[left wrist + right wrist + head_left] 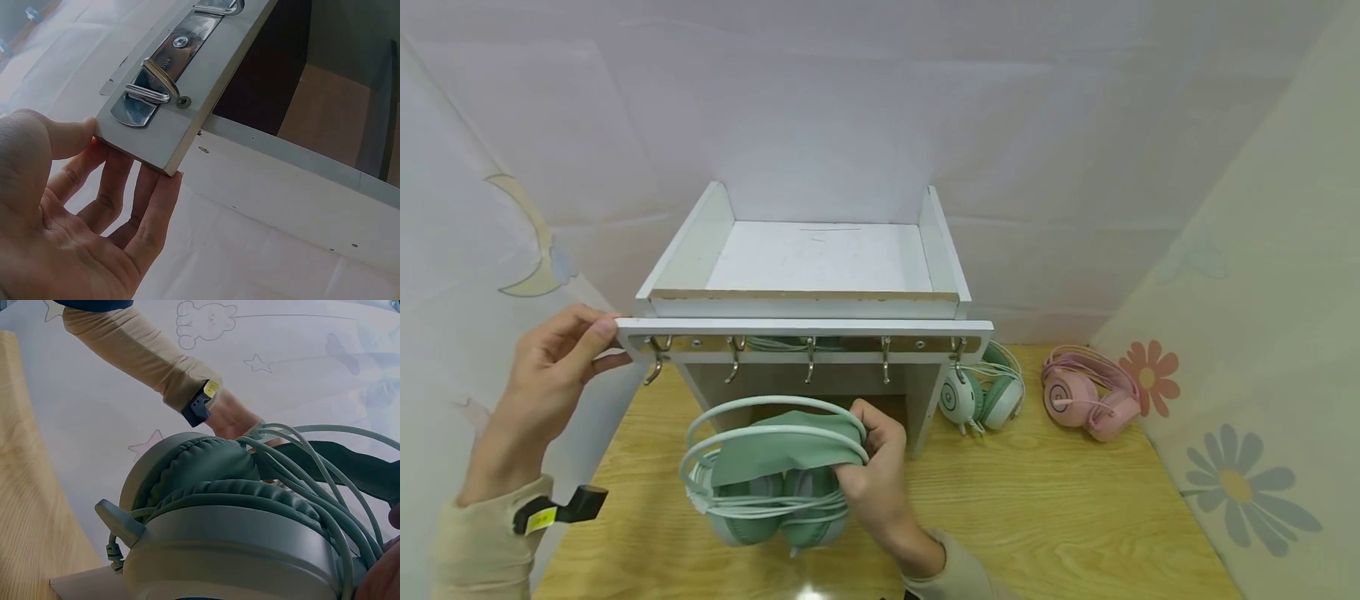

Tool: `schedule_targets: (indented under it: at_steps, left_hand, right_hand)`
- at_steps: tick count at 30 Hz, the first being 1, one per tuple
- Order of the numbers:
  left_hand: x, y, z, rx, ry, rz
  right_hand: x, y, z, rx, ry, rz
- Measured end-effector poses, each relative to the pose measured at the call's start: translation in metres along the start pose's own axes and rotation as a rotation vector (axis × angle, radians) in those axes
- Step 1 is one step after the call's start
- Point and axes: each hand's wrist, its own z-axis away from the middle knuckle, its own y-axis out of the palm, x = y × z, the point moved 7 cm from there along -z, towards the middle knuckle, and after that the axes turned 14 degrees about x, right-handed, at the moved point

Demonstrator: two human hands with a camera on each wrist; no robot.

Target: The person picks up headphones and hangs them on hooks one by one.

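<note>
My left hand (553,375) pinches the left end of a white hook rail (805,327) between thumb and fingers; the left wrist view shows the thumb on the front face beside a metal double hook (153,87). With my right hand (880,475) I grip the headband side of green headphones (778,500) in front of the white shelf unit (932,250), below the hooks. Their cable is looped round the ear cups. In the right wrist view the green ear cups (212,465) fill the lower middle, and only part of my right hand shows at the edge.
A second pair of green and white headphones (958,398) lies right of the shelf unit, beside pink headphones (1067,396) farther right. All stand on a wooden table (1037,517). Printed cloth walls (1247,333) enclose the back and sides.
</note>
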Motion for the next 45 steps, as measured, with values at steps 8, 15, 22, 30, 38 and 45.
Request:
schedule_targets:
  at_steps: [8, 15, 22, 30, 38, 45]
  left_hand:
    - [0.001, 0.003, -0.005, -0.013, -0.046, -0.036]
    - [0.0, 0.001, 0.0, -0.006, -0.025, -0.022]
    - [0.001, 0.002, -0.004, 0.022, 0.001, 0.003]
    - [0.001, 0.0, -0.001, 0.017, -0.001, 0.012]
    - [0.0, -0.001, -0.001, 0.028, 0.009, 0.004]
    - [-0.002, 0.0, 0.0, 0.015, -0.044, -0.033]
  right_hand:
    - [-0.004, 0.014, -0.006, -0.002, -0.02, -0.012]
    - [-0.008, 0.028, -0.011, 0.0, -0.046, -0.055]
    - [-0.013, 0.035, -0.013, -0.005, -0.053, -0.045]
    - [-0.021, 0.05, -0.015, 0.0, -0.047, -0.023]
    - [-0.027, 0.061, -0.019, -0.024, -0.065, -0.007]
    - [-0.032, 0.067, -0.019, -0.054, -0.002, -0.025]
